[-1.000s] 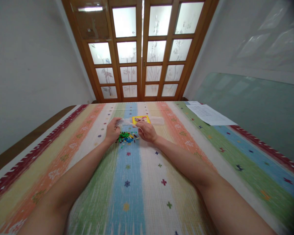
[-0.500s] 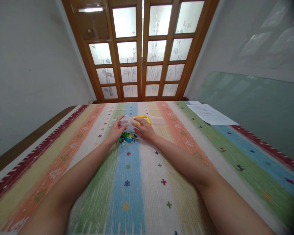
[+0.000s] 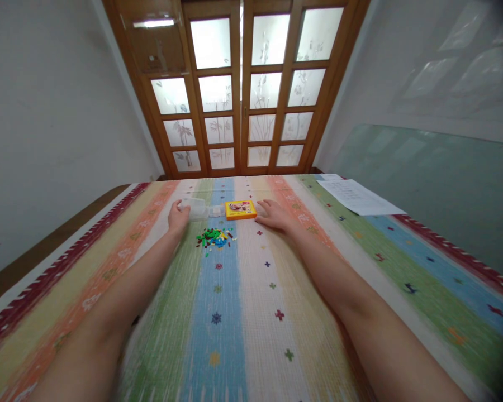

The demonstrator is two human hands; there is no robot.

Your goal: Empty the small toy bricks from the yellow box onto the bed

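Note:
A small heap of tiny toy bricks, in green, blue, dark red, yellow and white, lies loose on the striped cloth. Beyond it is a yellow picture box. My left hand is closed on the near left side of a clear plastic box, left of the yellow box. My right hand has its fingers stretched out and apart at the yellow box's right end. Its fingertips lie over a clear plastic piece, mostly hidden by the hand; whether they grip it is unclear.
A striped tablecloth covers the table. Printed paper sheets lie at the far right. Another small clear piece sits between the plastic box and the yellow box. Wooden glass-paned doors stand beyond the table.
My hands have moved apart from above the brick heap. My left hand went left with the clear plastic box; my right hand went right to the clear piece, uncovering the heap and yellow box.

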